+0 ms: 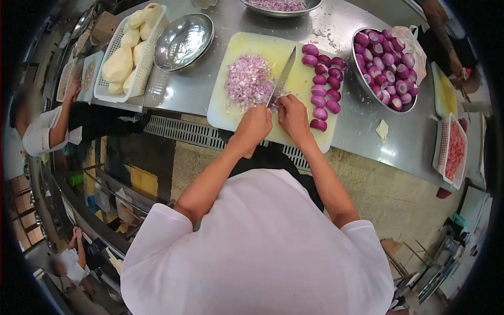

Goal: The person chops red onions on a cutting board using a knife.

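Observation:
My left hand (254,126) is wrapped round the handle of a knife (287,70), whose blade points up and away over the yellow cutting board (227,112). Just right of the blade, my right hand (293,116) has its fingers bent and pressed together on the board; what lies under them is too hidden to name. A heap of chopped onion (248,80) is spread left of the knife. Along the board's right side sit rows of halved purple onions (319,90), beyond my right hand.
A metal bowl of peeled onions (388,68) stands right. Empty metal bowls (184,42) and a white basket of peeled roots (100,93) stand left. Another bowl (281,11) holds chopped onion at the back. Other people work at both sides.

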Demonstrator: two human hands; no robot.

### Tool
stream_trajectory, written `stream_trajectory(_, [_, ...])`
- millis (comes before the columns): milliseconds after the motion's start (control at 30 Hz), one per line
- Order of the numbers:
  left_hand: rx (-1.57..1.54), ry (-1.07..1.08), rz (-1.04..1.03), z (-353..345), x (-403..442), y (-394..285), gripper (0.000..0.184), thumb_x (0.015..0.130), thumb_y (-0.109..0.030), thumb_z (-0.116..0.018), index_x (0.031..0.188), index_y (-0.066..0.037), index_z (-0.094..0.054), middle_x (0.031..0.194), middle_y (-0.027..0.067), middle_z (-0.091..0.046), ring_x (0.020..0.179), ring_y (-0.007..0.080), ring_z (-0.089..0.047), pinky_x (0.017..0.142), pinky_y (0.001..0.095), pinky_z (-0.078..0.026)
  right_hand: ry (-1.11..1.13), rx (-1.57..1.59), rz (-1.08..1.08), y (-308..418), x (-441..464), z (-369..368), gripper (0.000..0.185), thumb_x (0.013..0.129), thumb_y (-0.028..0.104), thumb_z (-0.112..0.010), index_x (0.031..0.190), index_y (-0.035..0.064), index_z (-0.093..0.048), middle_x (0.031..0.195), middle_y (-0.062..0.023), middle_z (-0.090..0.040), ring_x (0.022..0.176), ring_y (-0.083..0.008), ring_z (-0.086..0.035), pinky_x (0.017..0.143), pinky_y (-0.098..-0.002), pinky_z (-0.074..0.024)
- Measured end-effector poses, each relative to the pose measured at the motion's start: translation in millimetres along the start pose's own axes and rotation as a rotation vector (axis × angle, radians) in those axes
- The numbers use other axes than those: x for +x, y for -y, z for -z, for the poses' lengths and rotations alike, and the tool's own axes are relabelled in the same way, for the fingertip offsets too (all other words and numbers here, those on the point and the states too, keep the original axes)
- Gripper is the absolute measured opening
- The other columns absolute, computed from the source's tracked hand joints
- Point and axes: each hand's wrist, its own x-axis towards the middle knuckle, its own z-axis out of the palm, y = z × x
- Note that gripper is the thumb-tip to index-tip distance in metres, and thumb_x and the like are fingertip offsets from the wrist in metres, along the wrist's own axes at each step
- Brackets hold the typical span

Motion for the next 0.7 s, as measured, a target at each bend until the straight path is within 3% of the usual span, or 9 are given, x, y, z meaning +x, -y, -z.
stream_trajectory(267, [-0.018, -0.049, -0.05, -10.4, 0.2, 2.2, 0.03, 0.106, -0.019, -0.051, 0.09, 0.006, -0.058, 0.059, 0.0195, -0.06, 0.045, 0.0309, -0.062, 0.045, 0.0457, -0.05, 0.011, -0.034, -0.004, -0.5, 1.6, 2.3, 0.011, 0.085, -0.002, -0.064, 0.095, -0.0003, -0.07, 0.09, -0.0218, -0.065, 0.083, -0.0455, -0.066, 0.074, -0.0519, -0.054])
stream_trajectory(333, [-0.131, 0.09, 0.162, 17.5, -5.4, -29.4, 0.03, 0.106, -0.019, -0.051, 0.091, 0.006, -0.058, 0.059, 0.0189, -0.06, 0.045, 0.03, -0.062, 0.045, 0.0456, -0.05, 0.01, -0.027, -0.016, -1.2, -0.5, 3.1, 0.011, 0.085, -0.002, -0.064, 0.095, -0.0006, -0.07, 0.09, -0.022, -0.065, 0.083, -0.0456, -0.066, 0.074, -0.052, -0.0539])
stream_trajectory(367, [-0.127, 0.088, 0.156, 11.1, -4.5, -22.6, 0.03, 0.106, -0.019, -0.051, 0.091, 0.006, -0.058, 0.059, 0.0189, -0.06, 0.045, 0.03, -0.062, 0.045, 0.0456, -0.05, 0.005, -0.014, -0.031, -1.7, 0.7, 2.4, 0.011, 0.085, -0.002, -0.064, 0.095, -0.0008, -0.07, 0.091, -0.0222, -0.065, 0.083, -0.0456, -0.066, 0.074, -0.052, -0.0539])
stream_trajectory(467, [-0.084, -0.009, 0.015, -17.5, -1.8, 11.1, 0.03, 0.106, -0.019, -0.051, 0.09, 0.006, -0.057, 0.059, 0.019, -0.06, 0.045, 0.03, -0.062, 0.044, 0.0459, -0.049, -0.009, -0.001, -0.01, -1.7, 0.3, 2.6, 0.01, 0.085, -0.002, -0.065, 0.094, -0.0015, -0.069, 0.09, -0.0228, -0.065, 0.083, -0.0458, -0.066, 0.074, -0.0521, -0.0536])
stream_trajectory(533, [0.073, -0.182, -0.256, -14.3, 7.2, 8.0, 0.03, 0.107, -0.019, -0.05, 0.091, 0.006, -0.057, 0.06, 0.0184, -0.06, 0.044, 0.0288, -0.061, 0.042, 0.0452, -0.048, -0.003, 0.002, -0.009, -0.1, -1.2, 4.4, 0.009, 0.085, -0.003, -0.064, 0.094, -0.0017, -0.068, 0.09, -0.0229, -0.065, 0.083, -0.0458, -0.066, 0.074, -0.052, -0.0536])
stream_trajectory(567, [0.07, -0.183, -0.258, -13.8, 3.3, 5.7, 0.03, 0.107, -0.019, -0.05, 0.091, 0.006, -0.057, 0.06, 0.0184, -0.06, 0.044, 0.0288, -0.061, 0.042, 0.0452, -0.048, -0.002, 0.005, -0.007, 0.5, -0.2, 6.3, 0.009, 0.085, -0.003, -0.064, 0.094, -0.0018, -0.068, 0.09, -0.0229, -0.065, 0.083, -0.0459, -0.066, 0.074, -0.0519, -0.0535])
stream_trajectory(633, [-0.167, 0.077, 0.162, 11.8, -11.2, -28.3, 0.03, 0.108, -0.019, -0.05, 0.092, 0.006, -0.056, 0.061, 0.0182, -0.06, 0.043, 0.0276, -0.061, 0.041, 0.0438, -0.048, -0.007, 0.008, -0.015, -0.8, -0.1, 6.1, 0.009, 0.085, -0.003, -0.064, 0.094, -0.0018, -0.068, 0.089, -0.0229, -0.065, 0.083, -0.0459, -0.066, 0.074, -0.0521, -0.0534])
stream_trajectory(700, [-0.122, 0.062, 0.108, -1.6, -0.6, -17.0, 0.03, 0.108, -0.019, -0.049, 0.093, 0.006, -0.056, 0.062, 0.0184, -0.06, 0.043, 0.0273, -0.061, 0.041, 0.0432, -0.048, -0.006, 0.013, -0.029, -1.8, -0.5, 4.7, 0.009, 0.085, -0.003, -0.065, 0.094, -0.0019, -0.068, 0.089, -0.0229, -0.065, 0.083, -0.0459, -0.066, 0.074, -0.0522, -0.0533])
